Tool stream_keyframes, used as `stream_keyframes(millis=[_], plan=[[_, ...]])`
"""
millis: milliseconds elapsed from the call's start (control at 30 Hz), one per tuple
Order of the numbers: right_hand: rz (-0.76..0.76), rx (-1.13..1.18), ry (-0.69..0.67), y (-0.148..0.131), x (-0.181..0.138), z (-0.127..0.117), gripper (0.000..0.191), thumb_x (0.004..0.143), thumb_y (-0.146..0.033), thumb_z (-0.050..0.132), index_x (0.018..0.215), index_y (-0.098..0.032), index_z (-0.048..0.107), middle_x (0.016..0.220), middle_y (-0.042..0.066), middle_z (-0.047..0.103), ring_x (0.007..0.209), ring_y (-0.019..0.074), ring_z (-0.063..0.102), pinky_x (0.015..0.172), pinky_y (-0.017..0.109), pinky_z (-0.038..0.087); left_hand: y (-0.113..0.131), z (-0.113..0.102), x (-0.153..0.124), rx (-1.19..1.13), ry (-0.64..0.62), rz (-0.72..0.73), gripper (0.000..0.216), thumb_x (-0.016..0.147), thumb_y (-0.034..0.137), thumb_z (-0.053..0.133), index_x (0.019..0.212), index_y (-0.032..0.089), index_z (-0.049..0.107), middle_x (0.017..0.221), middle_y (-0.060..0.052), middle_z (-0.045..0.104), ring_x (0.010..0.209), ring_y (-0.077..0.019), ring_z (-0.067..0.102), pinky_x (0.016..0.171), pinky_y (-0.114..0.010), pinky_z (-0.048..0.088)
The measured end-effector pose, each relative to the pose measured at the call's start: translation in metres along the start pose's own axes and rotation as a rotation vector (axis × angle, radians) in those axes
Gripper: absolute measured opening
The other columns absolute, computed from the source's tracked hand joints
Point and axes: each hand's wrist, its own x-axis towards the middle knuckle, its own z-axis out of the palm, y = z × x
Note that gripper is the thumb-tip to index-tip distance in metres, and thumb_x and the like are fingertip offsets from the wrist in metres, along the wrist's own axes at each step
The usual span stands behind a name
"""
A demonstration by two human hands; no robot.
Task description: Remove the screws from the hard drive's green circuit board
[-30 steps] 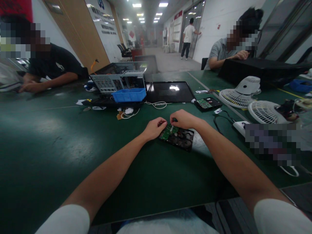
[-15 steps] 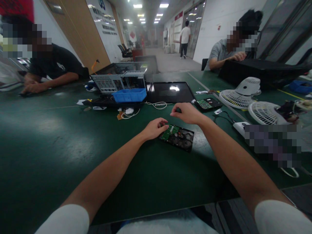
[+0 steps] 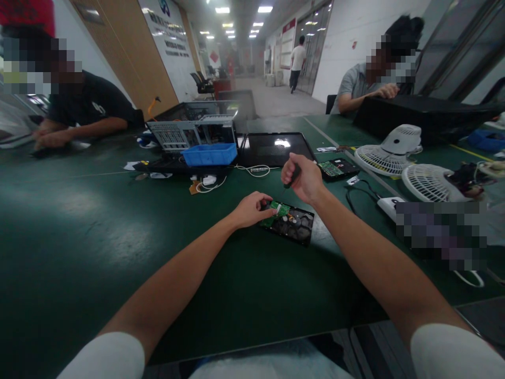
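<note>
Resting at the left end of a hard drive [image 3: 298,226], the left hand [image 3: 251,210] lays its thumb across the green circuit board [image 3: 282,208], with its other fingers curled at the drive's far left corner; whether they grip it or only press on it, I cannot tell. The drive lies flat on the green worktop [image 3: 221,295], board side up, well in from the near edge and slightly askew to it, its right end uncovered. Raised just beyond the drive, toward the worktop's far edge, the right hand [image 3: 305,180] has its fingers closed around a dark handle [image 3: 293,176]; the tool's tip is too fine to make out.

Farther from the near edge, a second hard drive [image 3: 341,167] with a green board lies beyond the right hand and to its right. A black panel [image 3: 272,150] lies beyond the right hand, toward the far edge, with a blue bin [image 3: 209,155] and a metal chassis [image 3: 169,136] to its left. Toward the worktop's right edge are two white fan parts. Co-workers sit at the far left and far right, the right one with a hand [image 3: 386,91] at a large black case [image 3: 426,113].
</note>
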Motion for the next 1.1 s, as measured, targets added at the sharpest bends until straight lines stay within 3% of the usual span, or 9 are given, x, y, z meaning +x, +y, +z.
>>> stream_keyframes(millis=[467, 1100], plan=[[0.019, -0.039, -0.03, 0.013, -0.004, 0.005, 0.038, 0.091, -0.037, 0.066, 0.06, -0.02, 0.051, 0.057, -0.001, 0.046, 0.053, 0.012, 0.045, 0.051, 0.027, 0.035, -0.002, 0.001, 0.0, 0.023, 0.014, 0.039, 0.054, 0.083, 0.06, 0.075, 0.12, 0.02, 0.071, 0.096, -0.001, 0.062, 0.067, -0.0125, 0.051, 0.063, -0.03, 0.044], [0.031, -0.079, 0.006, 0.015, -0.002, 0.002, 0.041, 0.09, -0.045, 0.067, 0.061, -0.021, 0.049, 0.059, -0.002, 0.046, 0.055, 0.012, 0.046, 0.052, 0.027, 0.037, -0.001, 0.0, 0.0, -0.007, 0.0, 0.029, 0.056, 0.082, 0.06, 0.076, 0.122, 0.021, 0.07, 0.096, -0.002, 0.063, 0.067, -0.0128, 0.052, 0.063, -0.03, 0.044]])
